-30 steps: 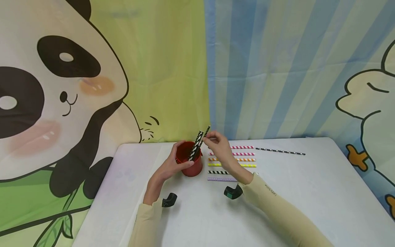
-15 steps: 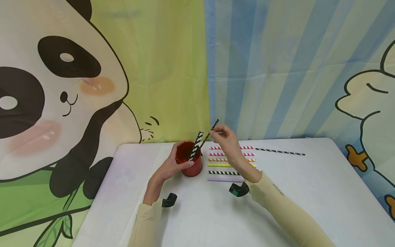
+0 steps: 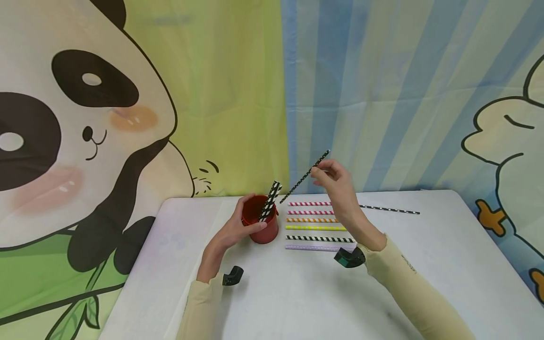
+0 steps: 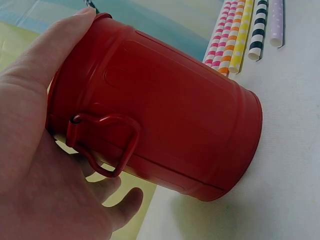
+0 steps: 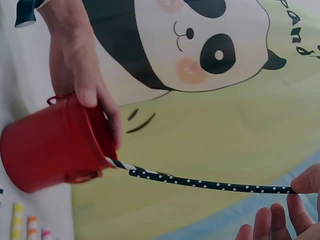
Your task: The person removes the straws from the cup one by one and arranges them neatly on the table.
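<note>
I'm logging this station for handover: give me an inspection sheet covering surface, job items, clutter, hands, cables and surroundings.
Surface: white table
Job items: red bucket, with black-and-white straws leaning inside; six patterned straws side by side to its right; lone black straw farther right
Clutter: nothing seen
Hands: left hand grips the bucket; right hand pinches a dotted straw in the air
Cables: nothing seen
Surroundings: panda-print curtain behind, left; blue-striped curtain, right

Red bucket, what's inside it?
Black-and-white straws lean inside the red bucket, their tops sticking out. Its side covers their lower ends, so those can't be seen.
</note>
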The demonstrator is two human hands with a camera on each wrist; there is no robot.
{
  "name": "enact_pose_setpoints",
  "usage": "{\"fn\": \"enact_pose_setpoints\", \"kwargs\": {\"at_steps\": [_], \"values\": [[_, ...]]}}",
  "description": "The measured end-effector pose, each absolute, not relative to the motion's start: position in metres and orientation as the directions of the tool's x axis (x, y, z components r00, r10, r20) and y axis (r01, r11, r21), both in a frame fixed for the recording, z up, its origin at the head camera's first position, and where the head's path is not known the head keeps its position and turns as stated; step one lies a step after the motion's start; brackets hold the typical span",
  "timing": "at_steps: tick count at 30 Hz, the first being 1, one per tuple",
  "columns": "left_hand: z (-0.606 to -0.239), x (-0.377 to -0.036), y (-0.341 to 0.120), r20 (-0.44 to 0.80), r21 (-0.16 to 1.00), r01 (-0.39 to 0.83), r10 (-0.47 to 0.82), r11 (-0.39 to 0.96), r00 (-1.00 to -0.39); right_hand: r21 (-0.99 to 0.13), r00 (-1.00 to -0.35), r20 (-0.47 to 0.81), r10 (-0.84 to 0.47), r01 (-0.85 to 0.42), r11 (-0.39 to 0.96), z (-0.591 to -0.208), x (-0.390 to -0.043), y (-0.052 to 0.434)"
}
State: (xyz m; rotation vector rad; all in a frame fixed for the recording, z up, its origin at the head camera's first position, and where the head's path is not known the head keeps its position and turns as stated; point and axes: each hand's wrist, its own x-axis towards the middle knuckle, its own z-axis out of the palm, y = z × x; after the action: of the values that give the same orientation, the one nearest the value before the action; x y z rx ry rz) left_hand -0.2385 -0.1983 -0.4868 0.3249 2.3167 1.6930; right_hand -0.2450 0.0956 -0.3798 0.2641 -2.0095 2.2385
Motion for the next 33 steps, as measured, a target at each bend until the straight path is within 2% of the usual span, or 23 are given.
{"fn": "enact_pose_setpoints", "kwargs": {"at_steps": [4,8,13,16,20,23,25,28,33], "values": [[-0.487,-0.238,-0.199,-0.072,0.957,0.028,0.33,0.29,-0.941,-0.961,-0.963,0.27,0.012,-0.271,-0.05,-0.373,-0.241,0.114],[-0.487,-0.239,-0.199,-0.073,0.956,0.028,0.328,0.291,-0.942,-0.931,-0.937,0.348,0.036,-0.341,0.127,-0.374,-0.237,0.132],[-0.485,-0.238,-0.198,-0.065,0.953,0.039,0.328,0.3,-0.942,-0.821,-0.891,0.454,-0.001,-0.418,0.389,-0.387,-0.236,0.155],[-0.485,-0.236,-0.197,-0.064,0.953,0.039,0.325,0.3,-0.944,-0.7,-0.858,0.509,-0.069,-0.46,0.547,-0.4,-0.239,0.171],[-0.484,-0.236,-0.197,-0.072,0.954,0.028,0.319,0.299,-0.945,-0.432,-0.786,0.578,-0.217,-0.521,0.736,-0.421,-0.243,0.191],[-0.484,-0.235,-0.197,-0.073,0.953,0.028,0.318,0.302,-0.945,-0.221,-0.721,0.612,-0.325,-0.551,0.805,-0.438,-0.246,0.205],[-0.484,-0.235,-0.197,-0.072,0.952,0.029,0.317,0.305,-0.946,-0.13,-0.696,0.615,-0.371,-0.553,0.823,-0.449,-0.247,0.213],[-0.485,-0.236,-0.197,-0.071,0.952,0.031,0.319,0.304,-0.945,-0.074,-0.7,0.597,-0.393,-0.535,0.842,-0.464,-0.248,0.222],[-0.484,-0.236,-0.197,-0.073,0.951,0.03,0.318,0.309,-0.945,-0.067,-0.766,0.524,-0.373,-0.474,0.878,-0.486,-0.248,0.232]]}}
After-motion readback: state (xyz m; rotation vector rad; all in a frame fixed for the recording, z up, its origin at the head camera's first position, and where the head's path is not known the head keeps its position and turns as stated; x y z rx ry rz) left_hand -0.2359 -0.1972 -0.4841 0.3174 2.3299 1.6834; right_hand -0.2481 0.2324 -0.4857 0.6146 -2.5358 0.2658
